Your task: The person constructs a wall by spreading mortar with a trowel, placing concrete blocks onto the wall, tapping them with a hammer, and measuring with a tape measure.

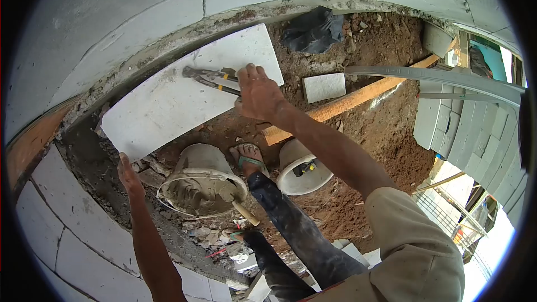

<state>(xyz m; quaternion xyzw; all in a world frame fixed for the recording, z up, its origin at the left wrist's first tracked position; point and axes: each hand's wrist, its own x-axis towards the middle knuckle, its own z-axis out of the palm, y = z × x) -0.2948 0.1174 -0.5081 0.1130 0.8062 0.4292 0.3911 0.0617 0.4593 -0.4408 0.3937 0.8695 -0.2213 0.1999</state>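
Observation:
A long white lightweight block point(184, 89) lies along the foot of the wall. My right hand point(258, 92) is closed around the dark handles, marked with yellow, of a pair of pincers point(208, 77), whose metal head is over the block's top face. At the block's lower left end is my left hand point(130, 176), its fingers stretched out against or very near the corner. Below the block stands a bucket point(204, 159) of wet grey mortar, with a wooden-handled trowel point(245, 211) leaning in it.
A second pale bucket point(305, 173) holds a yellow and black object. Near it lie a wooden plank point(335, 106), a small white block piece point(324, 88) and a long metal bar point(436, 74). A black bag point(314, 29) rests on the soil. Grey blocks point(475, 128) are stacked at right.

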